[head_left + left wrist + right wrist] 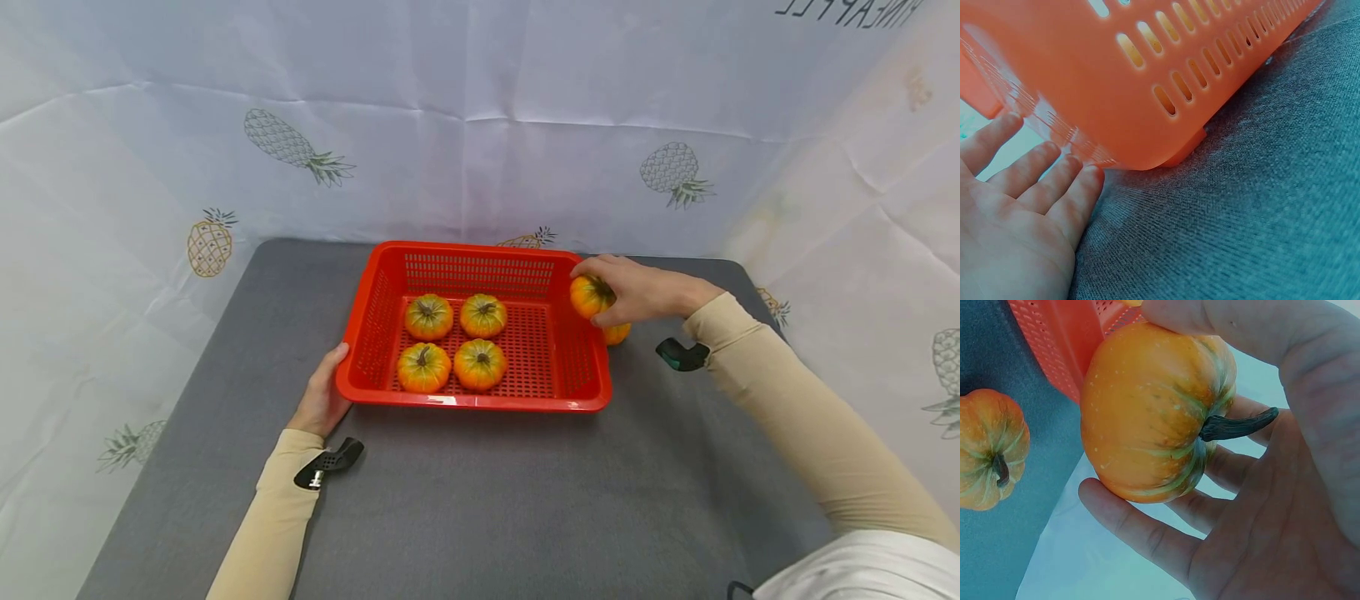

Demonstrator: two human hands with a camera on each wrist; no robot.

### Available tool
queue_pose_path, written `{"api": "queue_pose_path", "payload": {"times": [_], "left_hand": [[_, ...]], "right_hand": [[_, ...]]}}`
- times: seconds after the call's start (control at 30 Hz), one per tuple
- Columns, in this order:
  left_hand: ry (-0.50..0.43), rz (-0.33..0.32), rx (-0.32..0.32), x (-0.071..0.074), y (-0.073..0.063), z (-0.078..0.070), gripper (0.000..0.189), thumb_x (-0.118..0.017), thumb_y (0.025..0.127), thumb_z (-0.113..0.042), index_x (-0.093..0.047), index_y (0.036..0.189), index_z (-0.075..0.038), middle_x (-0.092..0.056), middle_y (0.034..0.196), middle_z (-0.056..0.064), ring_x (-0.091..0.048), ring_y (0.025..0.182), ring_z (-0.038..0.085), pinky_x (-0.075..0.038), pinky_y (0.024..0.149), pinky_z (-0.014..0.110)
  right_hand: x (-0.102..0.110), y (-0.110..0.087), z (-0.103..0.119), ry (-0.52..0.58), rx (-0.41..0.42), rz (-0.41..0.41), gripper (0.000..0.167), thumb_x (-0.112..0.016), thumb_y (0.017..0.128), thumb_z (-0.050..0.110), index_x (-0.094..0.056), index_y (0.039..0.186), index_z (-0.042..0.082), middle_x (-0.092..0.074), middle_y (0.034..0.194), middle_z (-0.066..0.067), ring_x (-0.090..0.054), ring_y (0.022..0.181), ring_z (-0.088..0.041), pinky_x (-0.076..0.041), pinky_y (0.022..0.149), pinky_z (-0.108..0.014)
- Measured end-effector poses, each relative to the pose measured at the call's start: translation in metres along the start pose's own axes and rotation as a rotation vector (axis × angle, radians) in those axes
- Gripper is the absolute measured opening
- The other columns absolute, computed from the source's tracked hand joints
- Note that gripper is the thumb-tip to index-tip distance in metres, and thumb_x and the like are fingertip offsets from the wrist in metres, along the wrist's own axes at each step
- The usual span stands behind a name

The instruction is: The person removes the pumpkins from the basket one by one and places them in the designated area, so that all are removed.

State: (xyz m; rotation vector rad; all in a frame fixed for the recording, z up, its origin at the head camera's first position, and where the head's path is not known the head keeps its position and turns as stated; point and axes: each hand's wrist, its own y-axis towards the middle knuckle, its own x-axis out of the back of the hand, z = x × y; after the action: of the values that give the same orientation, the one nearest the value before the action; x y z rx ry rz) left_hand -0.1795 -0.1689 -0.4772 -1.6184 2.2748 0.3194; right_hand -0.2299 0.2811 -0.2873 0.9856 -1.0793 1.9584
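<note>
A red plastic basket (472,401) with slotted walls stands on the table. Several small orange-and-green pumpkins sit in its left and middle part, among them a front pumpkin (481,364). My right hand (637,289) grips another pumpkin (1154,419) by its sides, thumb on one side and fingers on the other, at the basket's right rim. The held pumpkin's dark stem points towards the palm. At the basket's left front corner, my left hand (322,396) has its extended fingers (1072,194) against the outer wall.
One more pumpkin (991,450) lies on the grey table (480,500), just outside the basket's right wall and partly hidden under the right hand in the head view. A white cloth (465,167) with pineapple prints hangs behind the table.
</note>
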Motion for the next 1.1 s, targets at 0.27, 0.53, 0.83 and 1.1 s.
{"api": "queue_pose_path", "payload": {"times": [0.27, 0.53, 0.83, 1.1], "left_hand": [[0.014, -0.001, 0.005, 0.000, -0.002, 0.000, 0.041, -0.038, 0.106, -0.043, -0.047, 0.133, -0.013, -0.063, 0.114, -0.004, -0.060, 0.102, 0.010, -0.053, 0.089, 0.027], [0.011, -0.004, 0.003, 0.000, -0.002, 0.000, 0.041, -0.038, 0.106, -0.043, -0.048, 0.133, -0.013, -0.063, 0.114, -0.004, -0.060, 0.102, 0.011, -0.053, 0.089, 0.026], [-0.013, 0.004, -0.016, -0.001, -0.002, 0.000, 0.039, -0.038, 0.107, -0.040, -0.049, 0.132, -0.012, -0.064, 0.113, -0.004, -0.061, 0.101, 0.010, -0.053, 0.089, 0.026], [-0.032, 0.026, -0.037, 0.000, -0.002, 0.001, 0.038, -0.038, 0.107, -0.039, -0.050, 0.132, -0.012, -0.065, 0.113, -0.004, -0.062, 0.102, 0.010, -0.052, 0.090, 0.026]], "right_hand": [[0.002, -0.006, -0.005, 0.044, -0.016, -0.008, 0.069, -0.073, 0.085, 0.012, -0.040, 0.147, 0.012, -0.045, 0.140, -0.012, -0.045, 0.122, -0.030, -0.053, 0.095, -0.048], [0.002, -0.008, -0.018, 0.065, -0.020, -0.033, 0.065, -0.074, 0.086, 0.010, -0.044, 0.144, 0.010, -0.046, 0.138, -0.013, -0.046, 0.120, -0.030, -0.053, 0.094, -0.046], [0.006, -0.014, -0.030, 0.058, -0.027, -0.056, 0.067, -0.072, 0.088, 0.011, -0.041, 0.147, 0.009, -0.047, 0.139, -0.014, -0.049, 0.119, -0.030, -0.052, 0.095, -0.048], [0.009, -0.020, -0.046, 0.074, -0.063, -0.073, 0.066, -0.070, 0.089, 0.011, -0.040, 0.147, 0.009, -0.043, 0.141, -0.016, -0.046, 0.118, -0.031, -0.050, 0.092, -0.046]]}}
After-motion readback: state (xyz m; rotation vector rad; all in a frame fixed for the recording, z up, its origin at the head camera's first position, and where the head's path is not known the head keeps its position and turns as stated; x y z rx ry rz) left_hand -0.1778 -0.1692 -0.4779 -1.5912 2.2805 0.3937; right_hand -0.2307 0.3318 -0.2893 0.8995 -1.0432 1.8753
